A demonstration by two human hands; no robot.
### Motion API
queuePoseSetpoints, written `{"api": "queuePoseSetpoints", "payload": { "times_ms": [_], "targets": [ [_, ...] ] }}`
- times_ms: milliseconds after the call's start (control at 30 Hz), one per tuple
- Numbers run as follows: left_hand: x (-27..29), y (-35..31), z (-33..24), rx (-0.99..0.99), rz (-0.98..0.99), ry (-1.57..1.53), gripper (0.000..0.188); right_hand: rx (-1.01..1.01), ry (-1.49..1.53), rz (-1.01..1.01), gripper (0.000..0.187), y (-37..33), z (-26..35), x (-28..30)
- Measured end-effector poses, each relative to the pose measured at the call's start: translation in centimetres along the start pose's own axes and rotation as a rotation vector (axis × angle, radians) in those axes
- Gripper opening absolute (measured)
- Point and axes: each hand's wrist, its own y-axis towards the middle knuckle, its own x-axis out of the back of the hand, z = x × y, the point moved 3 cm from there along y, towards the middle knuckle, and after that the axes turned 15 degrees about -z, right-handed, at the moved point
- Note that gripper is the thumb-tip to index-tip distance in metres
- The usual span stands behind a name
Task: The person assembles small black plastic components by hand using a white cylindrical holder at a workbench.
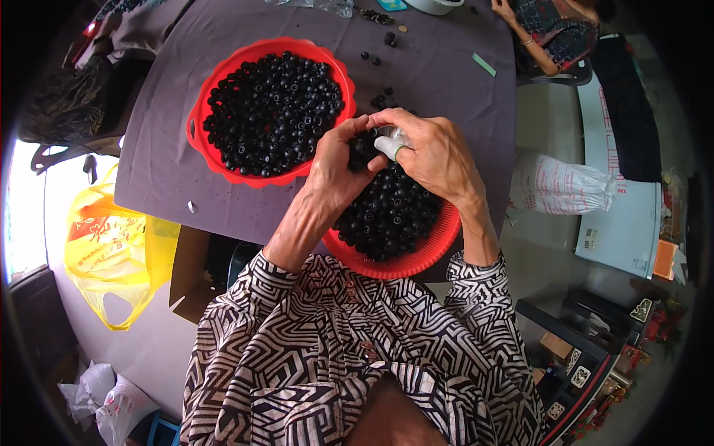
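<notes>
My left hand (336, 162) and my right hand (440, 154) meet above the near red basket (394, 269), fingertips close together. This basket is filled with small black round pieces (390, 215), several with a ring-shaped hollow on top. Around a finger of my right hand is a white wrapping (390, 146), with something clear beside it. Both hands are closed in a pinch; what lies between the fingers is mostly hidden, though dark pieces show there. To the left, a larger red basket (195, 134) with a wavy rim holds many more of the same black pieces.
Loose black pieces (370, 59) lie on the grey tablecloth (439, 89) beyond my hands, near a pale green strip (484, 64). At the far right sits another person (554, 37). A yellow plastic bag (111, 253) and a cardboard box (190, 271) stand left, below the table.
</notes>
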Motion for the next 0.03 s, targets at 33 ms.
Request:
{"api": "queuePoseSetpoints", "payload": {
  "times_ms": [33],
  "targets": [
    [0.32,0.14,0.10,-0.037,-0.074,0.084,0.021,-0.002,-0.002,-0.001,0.020,-0.04,-0.04,0.04]
  ]
}}
